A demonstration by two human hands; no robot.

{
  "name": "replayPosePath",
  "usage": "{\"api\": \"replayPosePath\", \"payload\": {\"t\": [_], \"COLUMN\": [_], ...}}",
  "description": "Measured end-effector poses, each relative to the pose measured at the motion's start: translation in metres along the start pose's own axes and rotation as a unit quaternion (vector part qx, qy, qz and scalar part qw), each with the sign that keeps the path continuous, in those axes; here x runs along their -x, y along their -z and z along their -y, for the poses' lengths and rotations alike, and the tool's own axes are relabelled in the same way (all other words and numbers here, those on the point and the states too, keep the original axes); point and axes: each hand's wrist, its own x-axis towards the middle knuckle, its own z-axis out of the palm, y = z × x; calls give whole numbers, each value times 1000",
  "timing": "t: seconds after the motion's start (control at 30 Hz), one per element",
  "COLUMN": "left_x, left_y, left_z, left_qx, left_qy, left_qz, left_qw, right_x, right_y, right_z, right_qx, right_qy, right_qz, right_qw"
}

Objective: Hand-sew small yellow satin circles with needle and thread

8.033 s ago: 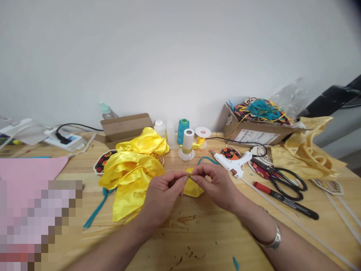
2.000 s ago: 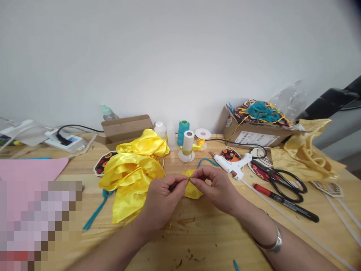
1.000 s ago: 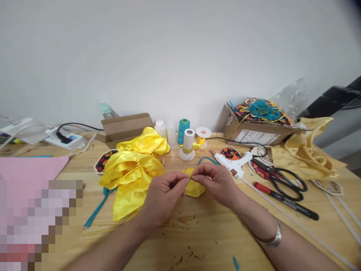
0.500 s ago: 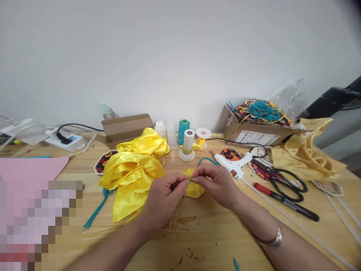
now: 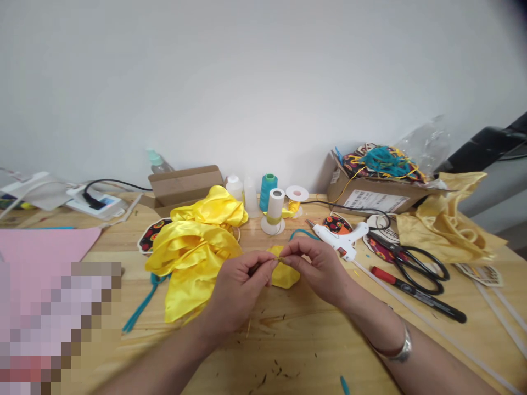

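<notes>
My left hand and my right hand meet over the middle of the wooden table. Both pinch the gathered top of a small yellow satin piece, whose rounded body hangs below the fingertips and rests on the table. A thin thread or wire seems to run between the pinches, but it is too fine to make out. A big heap of yellow satin ribbon lies just left of my left hand.
A white glue gun, black scissors and a red-and-black pen lie at the right. Thread spools and cardboard boxes stand by the wall. Pink paper lies at the left. Gold cloth lies far right.
Almost nothing has changed. My fingertips shift slightly at the gathered top of the small yellow piece, which stays in the same place on the table.
</notes>
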Motion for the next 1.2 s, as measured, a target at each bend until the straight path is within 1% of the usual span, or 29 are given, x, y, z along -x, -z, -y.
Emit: {"api": "replayPosePath", "payload": {"t": [0.8, 1.03, 1.2], "left_x": [0, 1, 2], "left_y": [-2, -2, -2], "left_z": [2, 4, 4], "left_qx": [-13, -28, -36], "left_qy": [-8, -35, -34], "left_qz": [-1, -4, 1], "left_qw": [1000, 999, 999], "right_x": [-1, 0, 1], "right_y": [0, -1, -2], "right_z": [0, -3, -3], "right_qx": [-7, -10, -2], "right_qy": [-8, -1, 9], "right_qz": [16, 8, 9], "right_qw": [1000, 1000, 1000]}}
